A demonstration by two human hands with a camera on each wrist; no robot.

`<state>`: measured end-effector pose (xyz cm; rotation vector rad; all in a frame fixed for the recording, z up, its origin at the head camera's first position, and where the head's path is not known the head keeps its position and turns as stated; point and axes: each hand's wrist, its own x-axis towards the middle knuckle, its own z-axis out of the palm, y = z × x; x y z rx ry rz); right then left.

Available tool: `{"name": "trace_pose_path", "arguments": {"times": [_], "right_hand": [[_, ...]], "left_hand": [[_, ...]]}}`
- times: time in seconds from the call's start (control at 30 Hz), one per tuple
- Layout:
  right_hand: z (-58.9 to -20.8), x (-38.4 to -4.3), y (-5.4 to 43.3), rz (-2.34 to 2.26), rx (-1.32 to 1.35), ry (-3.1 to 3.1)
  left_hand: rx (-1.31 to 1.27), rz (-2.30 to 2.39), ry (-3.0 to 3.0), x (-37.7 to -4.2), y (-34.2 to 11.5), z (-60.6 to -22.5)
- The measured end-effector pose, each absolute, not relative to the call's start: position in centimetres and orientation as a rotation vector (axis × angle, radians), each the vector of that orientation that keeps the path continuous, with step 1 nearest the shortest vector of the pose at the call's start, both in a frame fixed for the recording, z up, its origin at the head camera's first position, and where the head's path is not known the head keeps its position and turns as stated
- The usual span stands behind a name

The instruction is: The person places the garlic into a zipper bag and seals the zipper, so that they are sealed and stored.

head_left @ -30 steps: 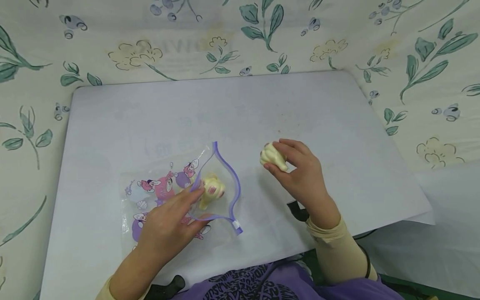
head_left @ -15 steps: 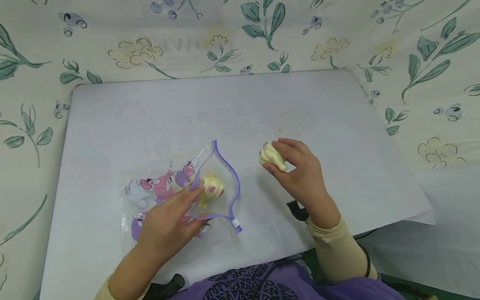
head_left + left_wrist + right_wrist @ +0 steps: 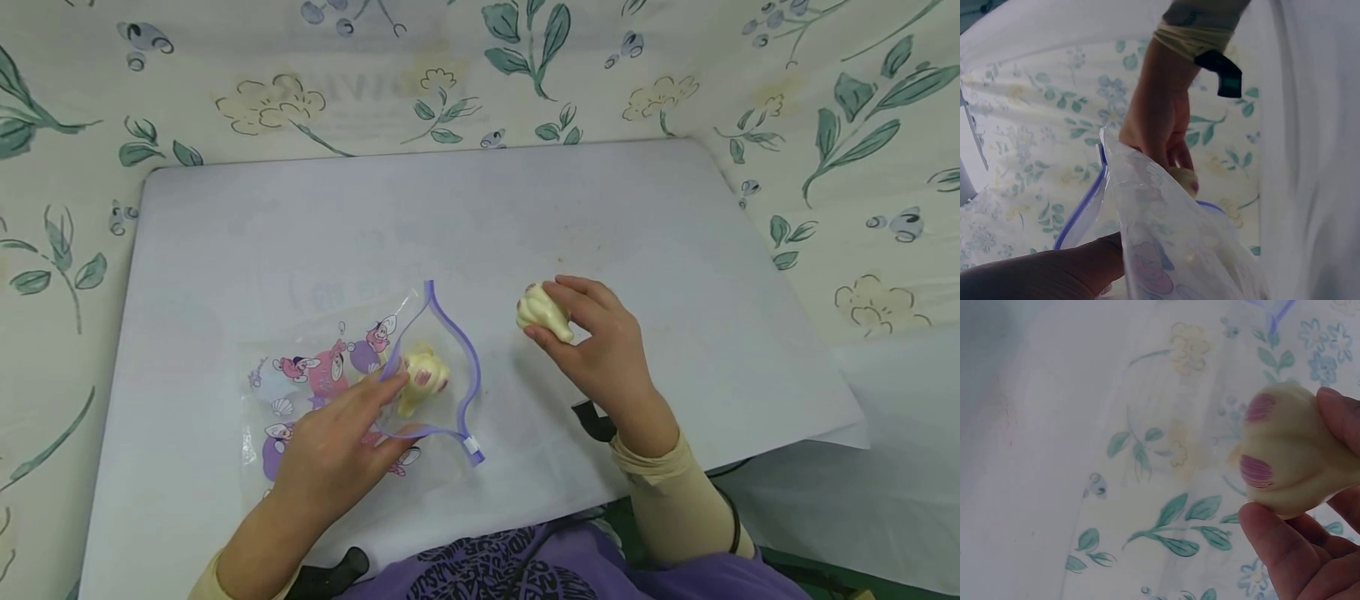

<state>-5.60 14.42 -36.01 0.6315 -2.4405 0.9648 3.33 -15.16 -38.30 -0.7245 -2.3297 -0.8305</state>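
Observation:
My right hand (image 3: 600, 350) holds a cream garlic bulb (image 3: 542, 313) with purple patches between thumb and fingers, over the table to the right of the bag. The right wrist view shows this garlic bulb (image 3: 1285, 450) close up, fingertips at its sides. With my left hand (image 3: 337, 442) I grip a clear zip bag (image 3: 322, 371) printed with pink and purple cartoon figures, thumb and fingers at its parted mouth. The purple zip strip (image 3: 474, 367) bows outward to the right. Another garlic bulb (image 3: 424, 379) shows inside the mouth, partly behind my fingertips.
A white slider (image 3: 472, 448) sits at the near end of the zip. The white-covered table (image 3: 360, 225) meets a floral cloth (image 3: 465, 75) at the back. A black strap piece (image 3: 595, 421) shows at my right wrist.
My right hand and its garlic bulb drift very slightly left. The left hand and the zip bag keep their place.

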Motion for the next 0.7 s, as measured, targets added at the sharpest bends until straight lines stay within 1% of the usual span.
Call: {"name": "trace_pose_path", "arguments": {"times": [0.7], "right_hand": [[-36.06, -5.56, 14.17, 0.955, 0.644, -2.47]], "left_hand": [[-0.736, -0.827, -2.286, 2.95, -15.23, -38.86]]}}
